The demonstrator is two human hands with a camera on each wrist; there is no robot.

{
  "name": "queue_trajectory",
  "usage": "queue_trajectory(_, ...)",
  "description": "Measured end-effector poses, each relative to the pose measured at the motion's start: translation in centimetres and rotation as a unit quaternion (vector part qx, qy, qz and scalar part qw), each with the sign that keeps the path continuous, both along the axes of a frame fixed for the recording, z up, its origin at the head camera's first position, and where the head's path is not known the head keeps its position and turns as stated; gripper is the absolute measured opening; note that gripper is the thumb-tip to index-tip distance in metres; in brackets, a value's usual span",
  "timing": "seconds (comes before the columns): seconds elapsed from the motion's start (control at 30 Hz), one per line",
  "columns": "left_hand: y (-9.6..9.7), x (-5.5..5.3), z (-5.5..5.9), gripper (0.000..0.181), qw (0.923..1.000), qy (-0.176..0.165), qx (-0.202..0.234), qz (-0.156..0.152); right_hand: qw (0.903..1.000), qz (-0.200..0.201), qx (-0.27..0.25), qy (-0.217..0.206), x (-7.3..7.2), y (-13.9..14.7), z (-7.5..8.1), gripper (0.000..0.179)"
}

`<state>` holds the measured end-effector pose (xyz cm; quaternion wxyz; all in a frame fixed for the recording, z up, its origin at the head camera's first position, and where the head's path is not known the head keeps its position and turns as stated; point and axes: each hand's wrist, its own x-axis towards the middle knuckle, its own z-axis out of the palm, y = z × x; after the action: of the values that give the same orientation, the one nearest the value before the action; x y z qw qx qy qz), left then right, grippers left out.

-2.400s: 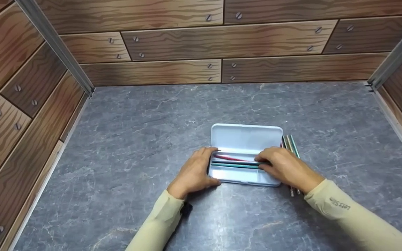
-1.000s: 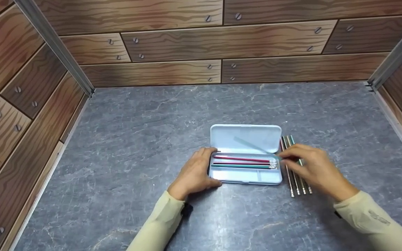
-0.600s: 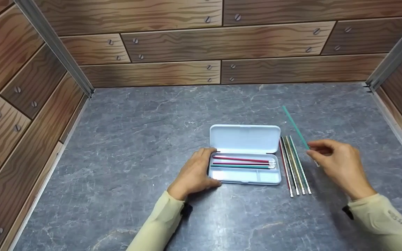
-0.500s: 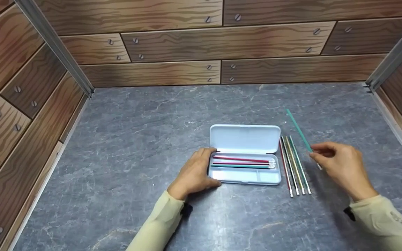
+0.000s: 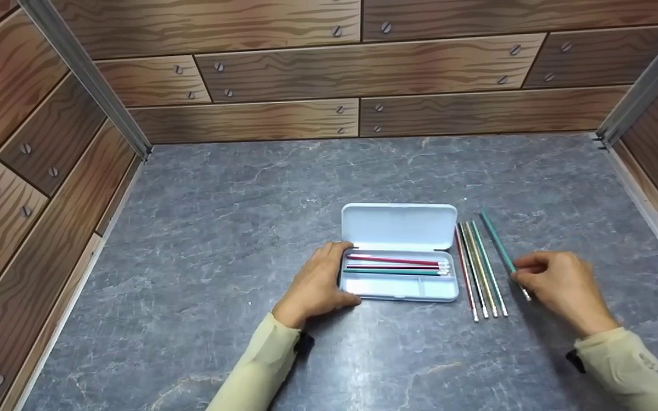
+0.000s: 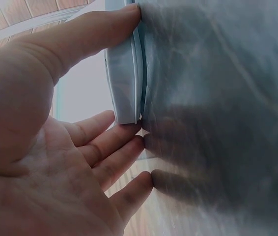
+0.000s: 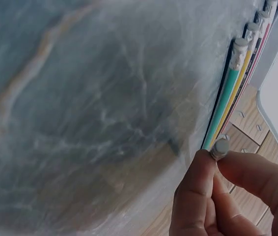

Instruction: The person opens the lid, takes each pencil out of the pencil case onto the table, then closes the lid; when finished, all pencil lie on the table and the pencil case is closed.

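A pale blue pencil case [image 5: 383, 286] lies with its lid raised at the back. My left hand [image 5: 319, 281] grips its left end, thumb at the front edge and fingers at the back; the left wrist view shows this end of the case [image 6: 122, 78] between them. Several red, dark and green pencils [image 5: 392, 261] lie lengthwise in the case's rear compartment. To the right, my right hand [image 5: 560, 285] pinches a green pencil [image 5: 498, 240] near its eraser end, seen end-on as an eraser [image 7: 221, 149] in the right wrist view. Its tip points away from me.
Between the case and my right hand, several pencils [image 5: 480, 268] lie side by side on the grey marbled table [image 5: 220, 228], erasers toward me. Wood-patterned walls [image 5: 283, 71] enclose the table at the back and sides.
My right hand has taken a green pencil out of the case, moved right past the row of pencils, and lowered it beside them. My left hand has stayed at the case.
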<state>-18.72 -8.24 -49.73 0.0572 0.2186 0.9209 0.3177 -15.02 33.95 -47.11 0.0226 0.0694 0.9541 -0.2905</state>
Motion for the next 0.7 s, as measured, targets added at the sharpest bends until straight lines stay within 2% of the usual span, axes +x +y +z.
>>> queue_trajectory(0.3, 0.0, 0.0, -0.2, 0.099, 1.0, 0.0, 0.002, 0.0, 0.9998, 0.006, -0.003, -0.018, 0.0, -0.9, -0.4, 0.036)
queue_trajectory(0.47, 0.0, 0.0, -0.2, 0.098, 1.0, 0.0, -0.001, -0.003, 0.999, 0.014, -0.007, -0.042, 0.0, -1.1, -0.5, 0.041)
queue_trajectory(0.7, -0.2, -0.1, -0.6, 0.096, 0.9996, 0.024, 0.008, -0.011, 0.9979, 0.013, -0.024, -0.059, 0.0, -1.4, -0.4, 0.04)
